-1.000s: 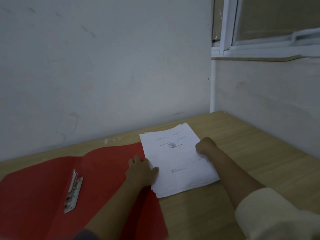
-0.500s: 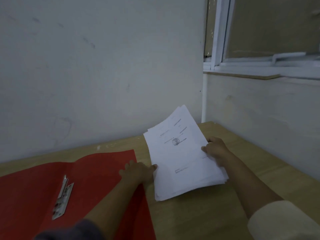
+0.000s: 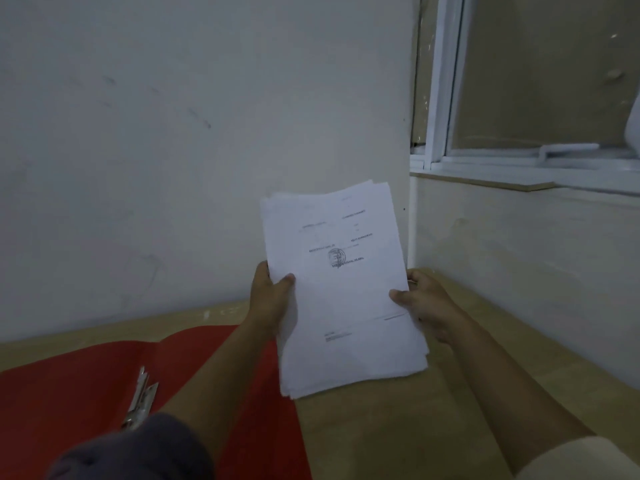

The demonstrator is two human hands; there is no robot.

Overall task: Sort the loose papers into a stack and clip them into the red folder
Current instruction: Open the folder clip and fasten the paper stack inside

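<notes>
A stack of white printed papers (image 3: 341, 289) is held up off the desk, tilted toward me, with a round stamp near its middle. My left hand (image 3: 272, 299) grips its left edge, thumb on the front sheet. My right hand (image 3: 424, 303) grips the right edge, thumb on top and fingers behind. The red folder (image 3: 79, 386) lies open flat on the desk at lower left. Its metal clip (image 3: 140, 398) lies along the fold, beside my left forearm.
The wooden desk (image 3: 398, 427) fits into a corner of two white walls. A white window frame with a sill (image 3: 485, 171) sits above the right wall. Bare desk surface shows under and to the right of the papers.
Both hands took hold of the paper stack where it lay on the desk and lifted it up, tilting it toward me. The folder stayed in place.
</notes>
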